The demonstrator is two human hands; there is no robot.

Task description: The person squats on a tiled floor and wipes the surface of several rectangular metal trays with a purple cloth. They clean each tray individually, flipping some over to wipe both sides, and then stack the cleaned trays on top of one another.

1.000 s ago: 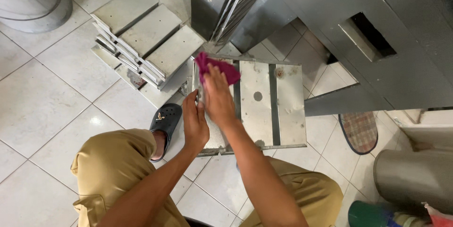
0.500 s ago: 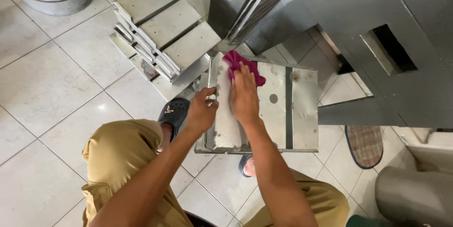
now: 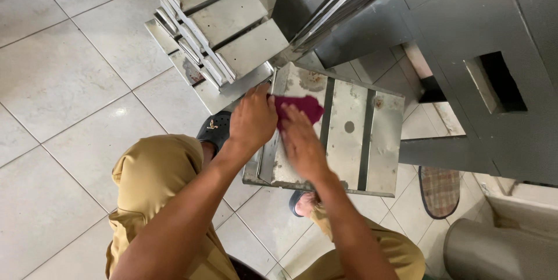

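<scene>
Both arms reach forward and down, the left hand point(image 3: 253, 118) curled, the right hand point(image 3: 302, 143) flat, palm down.

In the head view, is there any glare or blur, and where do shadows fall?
Head view: daylight, mostly sharp; a small glare spot on the floor tile; the right hand on the magenta cloth looks slightly soft; the metal panel shows dull reflections; soft shadow lies under the stacked metal trays.
</scene>
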